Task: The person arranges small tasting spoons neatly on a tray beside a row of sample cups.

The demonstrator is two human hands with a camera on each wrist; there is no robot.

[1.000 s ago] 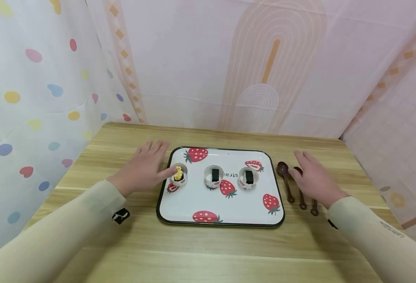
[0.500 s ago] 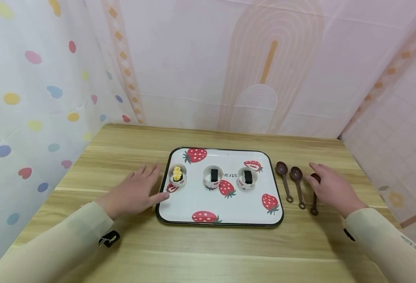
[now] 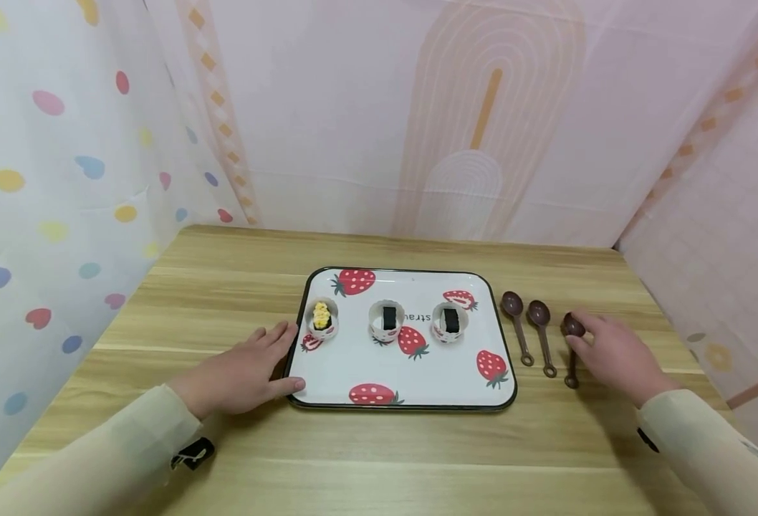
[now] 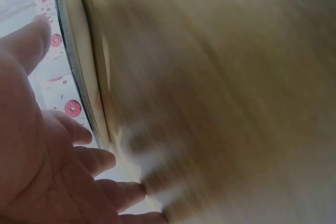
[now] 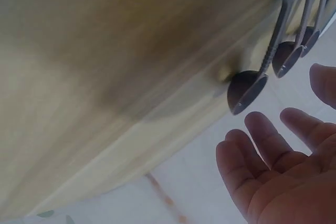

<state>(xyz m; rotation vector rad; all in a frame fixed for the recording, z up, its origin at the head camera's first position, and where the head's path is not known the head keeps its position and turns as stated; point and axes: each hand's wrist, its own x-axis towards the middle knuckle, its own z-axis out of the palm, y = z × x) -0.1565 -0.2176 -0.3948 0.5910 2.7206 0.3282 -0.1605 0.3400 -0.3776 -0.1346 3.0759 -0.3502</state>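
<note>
My left hand (image 3: pixel 245 373) lies at the left edge of a white strawberry-print tray (image 3: pixel 353 380), fingers extended and thumb over the rim. My right hand (image 3: pixel 620 355) hovers at the rightmost of three brown measuring spoons (image 3: pixel 572 351), its fingers beside the bowl and loosely bent, holding nothing. In the right wrist view, a gap shows between the fingertips and that spoon's bowl (image 5: pixel 247 92). The middle spoon (image 3: pixel 542 333) and left spoon (image 3: pixel 516 322) lie alongside, right of the tray.
Three paper cups stand on the tray. The left cup (image 3: pixel 331 330) holds a yellow-topped sushi piece (image 3: pixel 322 315); the middle cup (image 3: pixel 377 326) and right cup (image 3: pixel 440 322) each hold a piece with a black band. Patterned curtains (image 3: pixel 327 129) enclose the wooden table (image 3: pixel 353 459).
My left hand has drawn back and down from the yellow-topped piece's cup to the tray's left edge. My right hand has shifted right, from over the spoons to the rightmost one.
</note>
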